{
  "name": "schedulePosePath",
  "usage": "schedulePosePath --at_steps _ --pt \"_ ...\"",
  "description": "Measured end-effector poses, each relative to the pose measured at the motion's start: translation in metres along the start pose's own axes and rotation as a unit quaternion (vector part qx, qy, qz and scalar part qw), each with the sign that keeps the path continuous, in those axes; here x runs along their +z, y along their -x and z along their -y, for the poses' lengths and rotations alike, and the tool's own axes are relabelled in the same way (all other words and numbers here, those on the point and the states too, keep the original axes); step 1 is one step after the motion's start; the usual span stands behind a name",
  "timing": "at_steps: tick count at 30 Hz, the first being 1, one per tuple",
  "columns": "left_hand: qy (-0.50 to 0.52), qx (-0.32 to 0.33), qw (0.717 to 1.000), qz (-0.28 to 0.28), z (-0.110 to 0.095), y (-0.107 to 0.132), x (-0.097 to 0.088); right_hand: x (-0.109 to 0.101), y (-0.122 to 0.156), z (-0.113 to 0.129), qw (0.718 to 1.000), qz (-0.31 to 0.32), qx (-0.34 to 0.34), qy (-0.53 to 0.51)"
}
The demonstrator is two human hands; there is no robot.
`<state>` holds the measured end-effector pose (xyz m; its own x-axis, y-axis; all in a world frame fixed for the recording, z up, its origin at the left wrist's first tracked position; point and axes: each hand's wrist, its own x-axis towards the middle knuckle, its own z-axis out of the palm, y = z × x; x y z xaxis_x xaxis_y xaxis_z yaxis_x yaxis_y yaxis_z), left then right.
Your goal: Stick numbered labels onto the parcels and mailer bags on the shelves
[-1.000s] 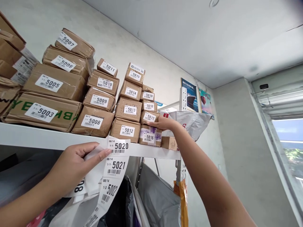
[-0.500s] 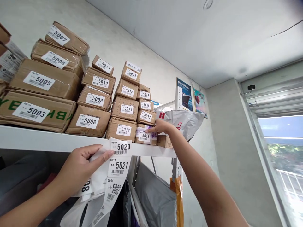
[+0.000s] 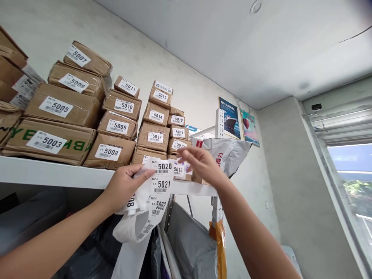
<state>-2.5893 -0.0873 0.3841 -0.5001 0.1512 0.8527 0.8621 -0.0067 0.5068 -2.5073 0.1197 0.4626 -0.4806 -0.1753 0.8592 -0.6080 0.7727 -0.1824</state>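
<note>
My left hand (image 3: 128, 186) pinches a long strip of printed number labels (image 3: 161, 185) between thumb and fingers, just in front of the shelf edge. The strip reads 5020, 5021 and 5002 from the top, and its lower part curls back below my hand. My right hand (image 3: 202, 164) is up beside the strip's top, fingers partly stretched and apart, holding nothing that I can see. Behind its fingers stand a small carton labelled 5016 (image 3: 183, 173) and one labelled 5017 (image 3: 174, 144), both partly covered.
Stacked brown cartons (image 3: 61, 106) with number labels fill the white shelf (image 3: 72, 177). A grey-white plastic parcel (image 3: 229, 151) leans out at the right by the shelf post (image 3: 220, 123). Large grey bags (image 3: 188, 236) stand below. Posters (image 3: 231, 118) hang on the wall.
My right hand has come off the 5016 carton, back toward the label strip. My left hand has moved right and slightly up with the strip, which now covers part of the 5012 carton.
</note>
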Motion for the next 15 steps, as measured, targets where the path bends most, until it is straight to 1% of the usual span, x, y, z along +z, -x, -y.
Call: schedulePosePath --at_steps 1,2,4,5,8,9,11,13,15 --pt "0.008 0.003 1.000 0.018 -0.001 -0.002 0.000 0.007 0.009 0.008 0.999 0.019 -0.028 -0.024" --pt "0.013 0.007 0.999 0.032 -0.002 -0.004 0.000 0.014 0.016 0.014 0.998 0.016 -0.051 -0.034" --pt "0.023 0.006 0.998 0.054 -0.004 -0.007 0.000 0.027 0.025 0.020 0.994 -0.038 -0.086 -0.046" --pt "0.039 0.000 0.997 0.066 -0.005 -0.009 0.000 0.031 0.027 0.020 0.992 -0.058 -0.094 -0.061" --pt "0.110 -0.042 0.989 0.084 -0.011 -0.013 0.004 0.039 0.024 0.014 0.988 -0.081 -0.091 -0.096" --pt "0.128 -0.057 0.987 0.078 -0.014 -0.014 0.005 0.040 0.021 0.011 0.986 -0.091 -0.093 -0.102" --pt "0.128 -0.067 0.989 0.042 -0.021 -0.016 0.008 0.039 0.014 0.008 0.981 -0.116 -0.093 -0.125" --pt "0.098 -0.054 0.994 0.005 -0.028 -0.017 0.008 0.037 0.003 0.008 0.973 -0.121 -0.082 -0.178" --pt "0.060 -0.034 0.998 -0.009 -0.032 -0.015 0.006 0.031 -0.017 0.009 0.962 -0.123 -0.070 -0.233"
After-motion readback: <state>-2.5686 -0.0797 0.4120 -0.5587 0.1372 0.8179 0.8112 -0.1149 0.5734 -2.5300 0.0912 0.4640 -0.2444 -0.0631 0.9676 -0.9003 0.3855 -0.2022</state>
